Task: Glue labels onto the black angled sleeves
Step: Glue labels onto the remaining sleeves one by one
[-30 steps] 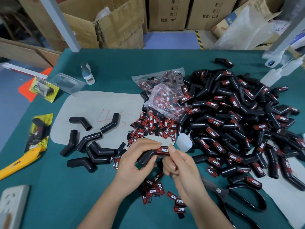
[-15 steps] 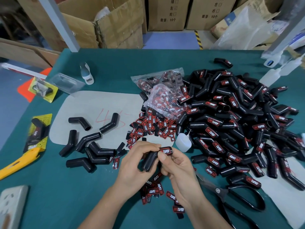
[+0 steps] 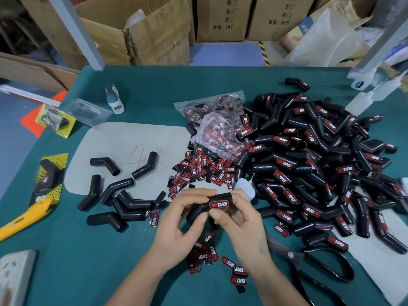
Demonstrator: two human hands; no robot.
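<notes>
Between label heap (image 3: 203, 171) and scissors (image 3: 309, 261), both hands (image 3: 178, 221) (image 3: 240, 224) gripping labelled sleeve (image 3: 212, 205); unlabelled sleeves (image 3: 119, 195) leftward

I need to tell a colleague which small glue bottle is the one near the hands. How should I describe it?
Start from the big pile of labelled sleeves on the right of the green table. At its near-left edge, just beyond the right hand, lies the small glue bottle. It is translucent white with a thin nozzle, among black parts.
</notes>
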